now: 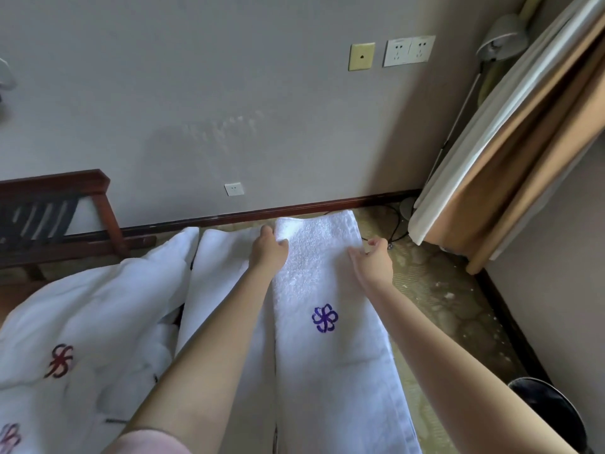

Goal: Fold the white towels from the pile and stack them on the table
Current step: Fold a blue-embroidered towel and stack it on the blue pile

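The white towel (327, 290) lies lengthwise, pointing straight away from the person, just right of the pile (82, 306), with the left hand (268, 249) and right hand (373, 262) level, fingers (355, 253) pinching its side edges near the far end.

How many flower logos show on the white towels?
3: a purple logo on the centre towel, a dark red logo on the pile at left, and a pale logo at the bottom-left corner. Folds may hide more.
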The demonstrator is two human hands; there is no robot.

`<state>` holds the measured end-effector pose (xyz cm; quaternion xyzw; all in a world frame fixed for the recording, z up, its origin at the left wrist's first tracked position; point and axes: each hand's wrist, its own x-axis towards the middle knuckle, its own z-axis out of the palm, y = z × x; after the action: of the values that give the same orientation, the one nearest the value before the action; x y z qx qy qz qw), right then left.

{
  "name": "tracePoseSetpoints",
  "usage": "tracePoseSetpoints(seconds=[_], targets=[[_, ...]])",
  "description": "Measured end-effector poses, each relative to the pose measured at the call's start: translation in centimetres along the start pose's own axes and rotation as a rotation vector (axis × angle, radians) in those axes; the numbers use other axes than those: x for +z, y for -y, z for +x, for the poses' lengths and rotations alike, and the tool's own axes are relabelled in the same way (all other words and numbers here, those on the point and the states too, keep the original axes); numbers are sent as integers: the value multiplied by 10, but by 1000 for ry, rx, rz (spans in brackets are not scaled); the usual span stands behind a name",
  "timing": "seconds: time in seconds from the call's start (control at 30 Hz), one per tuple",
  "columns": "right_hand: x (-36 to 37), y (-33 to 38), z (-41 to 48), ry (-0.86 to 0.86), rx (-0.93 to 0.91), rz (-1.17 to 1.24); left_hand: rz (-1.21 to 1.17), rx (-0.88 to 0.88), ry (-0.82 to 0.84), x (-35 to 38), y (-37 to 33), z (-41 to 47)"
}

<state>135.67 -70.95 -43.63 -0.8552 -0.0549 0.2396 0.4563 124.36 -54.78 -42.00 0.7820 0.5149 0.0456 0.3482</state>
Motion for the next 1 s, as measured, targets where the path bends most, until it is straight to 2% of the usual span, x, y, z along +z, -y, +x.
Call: tracePoseSetpoints(seconds=[0.13, 0.37, 0.53, 0.63, 0.77, 1.0], targets=[[-15, -14, -13, 74, -2, -54, -222, -177, 63, 6, 9, -29], [-38, -53, -75, 118, -22, -154, -448, -280, 74, 25, 37, -116], [-47, -82, -130, 119, -67, -262, -465, -284, 67, 39, 63, -173], [-52, -96, -156, 108, -63, -307, -391, -249, 47, 44, 76, -199], [-60, -111, -179, 119, -45, -370, -404, -235, 91, 49, 85, -231], [-66, -123, -195, 113, -93, -353, -316, -79, 145, 37, 98, -249]])
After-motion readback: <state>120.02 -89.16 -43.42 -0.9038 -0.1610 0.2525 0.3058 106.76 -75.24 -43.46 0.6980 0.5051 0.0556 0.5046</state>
